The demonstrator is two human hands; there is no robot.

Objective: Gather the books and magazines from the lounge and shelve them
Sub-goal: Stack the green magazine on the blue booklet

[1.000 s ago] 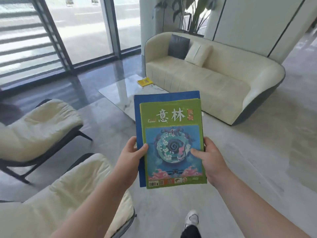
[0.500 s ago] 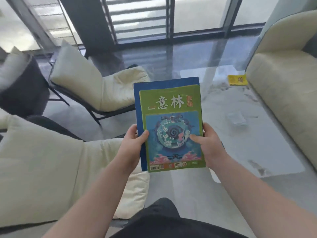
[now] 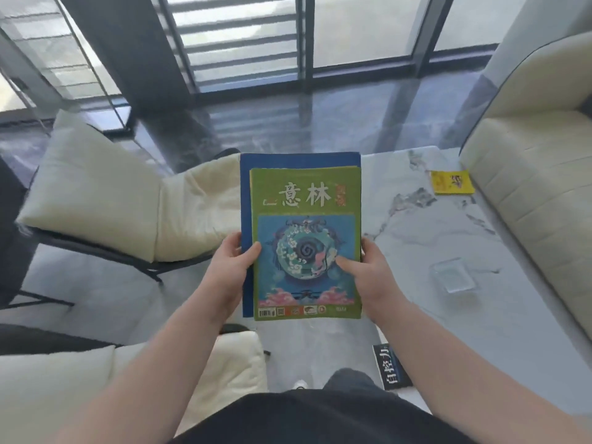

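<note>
I hold a green magazine point(image 3: 306, 241) on top of a blue book point(image 3: 299, 160), my left hand point(image 3: 232, 267) gripping the left edge and my right hand point(image 3: 368, 274) the right edge. On the marble table point(image 3: 448, 315) lie a yellow book point(image 3: 451, 182), a dark book point(image 3: 391, 366) and a glass tray point(image 3: 453, 274).

A cream lounge chair point(image 3: 105, 190) on a dark frame stands at left, a second cream chair point(image 3: 96, 376) nearer. A cream sofa point(image 3: 528, 174) sits at right. A clear glass dish point(image 3: 453, 275) rests on the marble counter point(image 3: 480, 315).
</note>
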